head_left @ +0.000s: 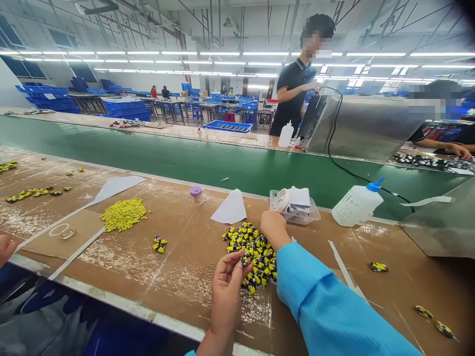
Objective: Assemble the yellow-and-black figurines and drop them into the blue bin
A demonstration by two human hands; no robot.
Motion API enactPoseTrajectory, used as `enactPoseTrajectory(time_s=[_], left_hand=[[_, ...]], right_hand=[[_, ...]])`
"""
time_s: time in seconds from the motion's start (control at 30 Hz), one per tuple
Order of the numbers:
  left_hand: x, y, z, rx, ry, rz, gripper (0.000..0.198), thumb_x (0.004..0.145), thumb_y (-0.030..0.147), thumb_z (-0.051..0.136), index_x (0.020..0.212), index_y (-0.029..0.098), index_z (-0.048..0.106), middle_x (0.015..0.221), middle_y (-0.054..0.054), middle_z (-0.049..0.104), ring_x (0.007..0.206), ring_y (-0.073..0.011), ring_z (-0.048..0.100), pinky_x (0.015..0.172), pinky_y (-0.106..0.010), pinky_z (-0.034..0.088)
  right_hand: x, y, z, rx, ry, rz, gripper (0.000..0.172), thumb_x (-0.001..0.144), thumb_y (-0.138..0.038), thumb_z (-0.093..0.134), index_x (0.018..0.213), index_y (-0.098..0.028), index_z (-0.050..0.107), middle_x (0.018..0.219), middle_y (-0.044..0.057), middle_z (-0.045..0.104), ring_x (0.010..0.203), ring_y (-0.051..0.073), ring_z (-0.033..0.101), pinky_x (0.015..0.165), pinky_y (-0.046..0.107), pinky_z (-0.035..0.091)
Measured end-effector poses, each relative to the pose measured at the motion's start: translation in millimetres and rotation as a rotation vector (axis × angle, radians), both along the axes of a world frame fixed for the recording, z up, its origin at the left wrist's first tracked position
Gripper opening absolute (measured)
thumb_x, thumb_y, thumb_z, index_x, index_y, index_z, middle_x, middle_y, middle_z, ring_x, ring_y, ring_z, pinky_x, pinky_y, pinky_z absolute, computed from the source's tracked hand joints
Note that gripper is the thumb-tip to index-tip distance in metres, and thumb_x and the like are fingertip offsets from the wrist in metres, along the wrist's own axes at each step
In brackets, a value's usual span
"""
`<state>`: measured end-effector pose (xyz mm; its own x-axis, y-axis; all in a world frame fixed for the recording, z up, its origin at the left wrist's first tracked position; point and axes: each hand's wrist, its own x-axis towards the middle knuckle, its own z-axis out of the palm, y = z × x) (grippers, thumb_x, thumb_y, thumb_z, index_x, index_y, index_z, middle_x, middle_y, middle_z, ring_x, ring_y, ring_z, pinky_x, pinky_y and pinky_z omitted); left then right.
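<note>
My left hand point(227, 287) is closed in a pinch on a small black-and-yellow plastic piece point(244, 260), held over the near side of a heap of similar black-and-yellow pieces point(256, 242). At the heap's far right edge is my right hand point(273, 228), in front of a clear plastic box point(309, 216). Its fingers point away from me and are mostly hidden, so their grip does not show. The box holds a roll of tape point(282, 199) and folded white cloth or paper point(299, 198). A white paper sheet point(230, 207) lies beyond the heap.
A pile of yellow pieces point(124, 214) and a purple-lidded jar point(196, 195) are to the left. A blue-capped bottle point(356, 205) stands right. Beyond runs a green conveyor belt point(178, 158). Another person's hand point(5, 248) shows at left; a person point(295, 94) stands across.
</note>
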<state>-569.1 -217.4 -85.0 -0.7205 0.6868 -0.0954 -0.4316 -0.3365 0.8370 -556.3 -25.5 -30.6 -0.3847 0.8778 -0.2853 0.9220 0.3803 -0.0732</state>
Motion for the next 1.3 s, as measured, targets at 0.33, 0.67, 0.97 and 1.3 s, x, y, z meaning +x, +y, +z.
enactPoseTrajectory(time_s=[0.33,0.67,0.97,1.3], left_hand=[[2,-2,-7.1,-0.038,0.027,-0.038,0.027,0.080,0.029,0.062,0.103,0.017,0.064,0.106,-0.007,0.066,0.095,-0.0180,0.064,0.090,-0.031,0.049],[3,0,-1.6,-0.027,0.047,-0.052,0.027,0.079,0.030,0.063,0.102,0.016,0.064,0.094,-0.006,0.068,0.087,-0.0163,0.065,0.087,-0.032,0.050],[9,1,7.6,-0.097,0.120,-0.090,0.030,0.070,0.028,0.072,0.097,0.019,0.061,0.099,-0.004,0.069,0.093,-0.0150,0.064,0.085,-0.023,0.049],[90,9,14.0,-0.224,0.019,-0.438,0.032,0.062,0.035,0.078,0.084,0.015,0.066,0.084,-0.006,0.070,0.074,-0.0152,0.065,0.072,-0.024,0.053]], right_hand=[[10,-2,-0.3,0.019,0.041,-0.010,0.028,0.088,-0.034,0.055,0.105,-0.011,0.059,0.106,0.008,0.061,0.094,0.018,0.060,0.082,0.039,0.050],[26,-18,20.4,0.156,0.277,0.015,0.014,0.085,-0.016,0.051,0.090,-0.009,0.063,0.086,0.013,0.067,0.087,0.024,0.064,0.072,0.032,0.046],[117,-138,31.7,0.113,0.896,0.273,0.028,0.081,-0.012,0.045,0.104,-0.021,0.058,0.095,0.003,0.064,0.085,0.014,0.059,0.073,0.022,0.042],[259,-143,-43.1,-0.008,1.127,-0.301,0.021,0.083,-0.036,0.053,0.089,-0.017,0.061,0.071,0.001,0.058,0.062,0.012,0.054,0.057,0.021,0.043]])
